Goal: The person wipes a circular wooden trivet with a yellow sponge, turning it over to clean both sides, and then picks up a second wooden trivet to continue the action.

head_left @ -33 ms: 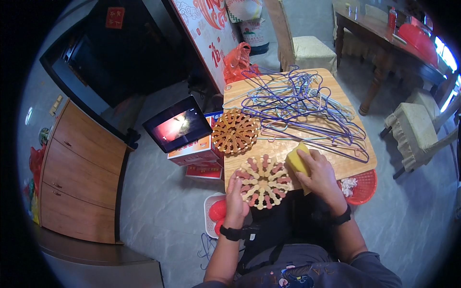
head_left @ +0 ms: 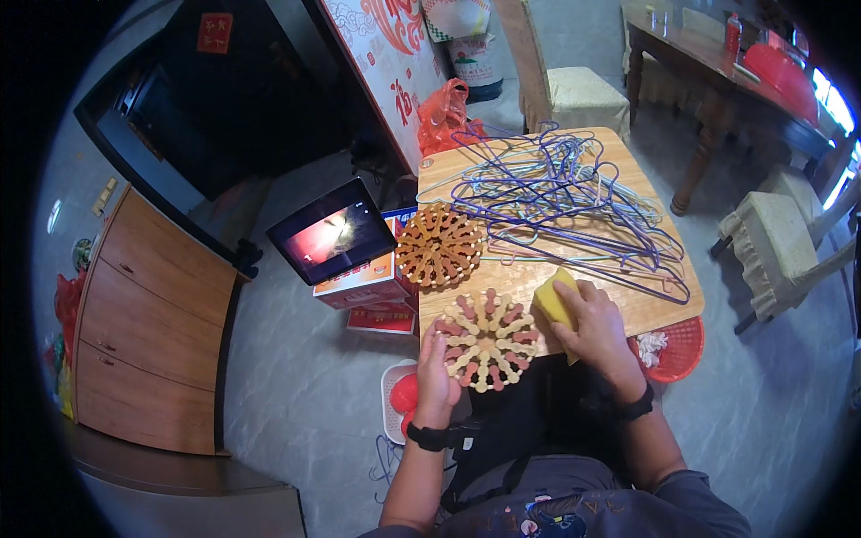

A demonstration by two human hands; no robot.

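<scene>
My left hand point(head_left: 436, 375) grips the left edge of a round wooden trivet point(head_left: 489, 344) made of cream and pinkish-brown pieces set like spokes. It is held tilted at the near edge of the wooden table point(head_left: 650, 309). Just to its right, my right hand point(head_left: 595, 325) has its fingers wrapped round a yellow sponge point(head_left: 553, 303), close to the trivet's rim. Behind, at the table's left edge, lies a second round trivet point(head_left: 439, 246) in darker orange-brown.
A tangled pile of blue and pale clothes hangers point(head_left: 574, 202) covers the table's far part. Left stands a tablet point(head_left: 332, 231) on cardboard boxes point(head_left: 381, 320). A red basket point(head_left: 686, 348) holding white scraps sits below the right edge; a white basket point(head_left: 387, 403) with red items is lower left.
The trivet and my left hand have shifted very slightly to the left. My right hand with the sponge is almost unmoved.
</scene>
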